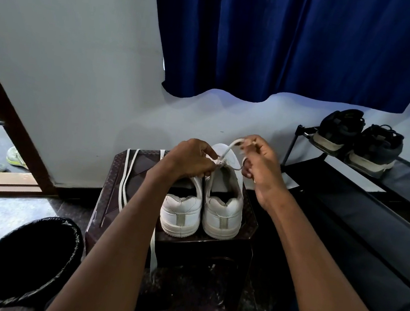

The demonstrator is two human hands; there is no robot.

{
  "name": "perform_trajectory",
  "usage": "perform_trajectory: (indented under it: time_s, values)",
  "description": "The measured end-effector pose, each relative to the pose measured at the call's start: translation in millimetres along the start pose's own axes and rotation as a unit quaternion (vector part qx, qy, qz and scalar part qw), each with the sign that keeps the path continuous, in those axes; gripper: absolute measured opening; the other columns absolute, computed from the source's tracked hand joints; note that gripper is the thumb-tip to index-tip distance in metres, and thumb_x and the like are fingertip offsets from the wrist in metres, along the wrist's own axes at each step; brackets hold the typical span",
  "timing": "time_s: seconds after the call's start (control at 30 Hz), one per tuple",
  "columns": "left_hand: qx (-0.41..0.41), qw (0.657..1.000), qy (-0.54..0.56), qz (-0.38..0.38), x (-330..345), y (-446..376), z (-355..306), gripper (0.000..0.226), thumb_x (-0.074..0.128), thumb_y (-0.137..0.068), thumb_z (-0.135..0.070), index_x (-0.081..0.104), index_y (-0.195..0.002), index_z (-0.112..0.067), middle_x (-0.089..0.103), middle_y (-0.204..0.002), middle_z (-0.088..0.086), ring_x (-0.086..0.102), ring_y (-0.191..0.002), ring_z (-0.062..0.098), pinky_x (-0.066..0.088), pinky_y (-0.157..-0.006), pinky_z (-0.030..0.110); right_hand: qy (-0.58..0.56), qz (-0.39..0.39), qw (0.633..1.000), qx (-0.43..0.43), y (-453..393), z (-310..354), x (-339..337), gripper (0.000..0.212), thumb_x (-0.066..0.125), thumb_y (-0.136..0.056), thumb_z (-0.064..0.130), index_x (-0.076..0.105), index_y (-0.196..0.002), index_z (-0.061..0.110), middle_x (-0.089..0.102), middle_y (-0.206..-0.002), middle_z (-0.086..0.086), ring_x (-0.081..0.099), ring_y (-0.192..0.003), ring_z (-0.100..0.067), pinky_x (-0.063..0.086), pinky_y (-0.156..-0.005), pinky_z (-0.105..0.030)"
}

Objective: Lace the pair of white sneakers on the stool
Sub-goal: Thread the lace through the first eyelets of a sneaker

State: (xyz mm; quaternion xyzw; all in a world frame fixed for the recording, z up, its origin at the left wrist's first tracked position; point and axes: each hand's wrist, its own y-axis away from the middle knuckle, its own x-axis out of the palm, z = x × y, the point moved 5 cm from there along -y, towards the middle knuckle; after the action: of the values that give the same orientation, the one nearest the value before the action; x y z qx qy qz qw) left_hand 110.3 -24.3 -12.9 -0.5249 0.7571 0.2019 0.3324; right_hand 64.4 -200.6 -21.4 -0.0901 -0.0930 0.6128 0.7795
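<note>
Two white sneakers stand side by side on a dark brown stool [111, 195], heels toward me: the left sneaker [181, 212] and the right sneaker [222, 210]. My left hand [190, 160] pinches the white lace [228, 150] at the right sneaker's eyelets. My right hand [258, 163] holds the same lace's end, lifted above the shoe's toe. A second loose white lace [128, 171] lies across the stool's left side and hangs over its front edge.
A black lined waste bin [25, 262] stands on the floor at the left front. A black shoe rack [374, 218] with a pair of dark shoes [359, 140] is on the right. A blue curtain [293, 44] hangs behind; an open doorway is at the left.
</note>
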Motion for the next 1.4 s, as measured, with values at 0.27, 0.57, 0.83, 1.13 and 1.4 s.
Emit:
perform_trajectory:
  time_s: [0.27,0.57,0.83,1.13,1.4]
  values:
    - [-0.01,1.0,-0.002,0.011,0,2,-2,0.019,0.068,-0.082,-0.018,0.074,-0.099,-0.026,0.074,-0.065,-0.005,0.073,-0.063,0.011,0.045,-0.059,0.017,0.09,-0.029,0.996,0.007,-4,-12,-5,0.017,0.066,-0.099,0.03,0.064,-0.084,0.023,0.05,-0.062,0.013,0.041,-0.054,-0.005,0.037,-0.053,-0.025]
    - [-0.025,0.993,-0.067,-0.097,4,1,-5,0.026,0.068,-0.061,-0.061,0.071,-0.077,-0.041,0.071,-0.084,-0.01,0.068,-0.087,0.019,0.058,-0.079,0.036,0.334,-0.007,0.942,0.02,-3,-20,-10,0.037,0.079,-0.084,0.051,0.077,-0.109,0.022,0.068,-0.107,0.006,0.063,-0.097,-0.011,0.05,-0.09,-0.03]
    - [-0.048,0.99,-0.076,-0.112,-2,3,-3,0.012,0.076,-0.078,-0.029,0.076,-0.088,-0.035,0.074,-0.096,-0.005,0.069,-0.097,0.023,0.056,-0.089,0.039,0.316,0.021,0.948,-0.017,-2,-20,-1,0.05,0.072,-0.074,0.001,0.072,-0.115,0.029,0.061,-0.122,0.002,0.057,-0.081,-0.001,0.049,-0.069,-0.021]
    - [-0.072,0.996,-0.024,-0.055,-5,2,9,0.027,0.071,-0.057,-0.052,0.074,-0.08,-0.038,0.069,-0.074,-0.012,0.07,-0.092,0.02,0.052,-0.099,0.046,0.399,0.077,0.906,-0.122,6,-12,21,0.045,0.071,-0.078,0.0,0.077,-0.104,0.035,0.052,-0.106,0.01,0.059,-0.097,-0.014,0.054,-0.079,-0.036]
    - [-0.069,0.996,-0.017,-0.054,-3,0,7,0.041,0.063,-0.048,-0.061,0.076,-0.078,-0.037,0.072,-0.084,-0.012,0.069,-0.092,0.018,0.054,-0.096,0.043,0.429,0.086,0.888,-0.144,0,-19,24,0.006,0.074,-0.092,0.029,0.074,-0.095,0.025,0.053,-0.105,0.003,0.055,-0.096,-0.015,0.047,-0.077,-0.035]
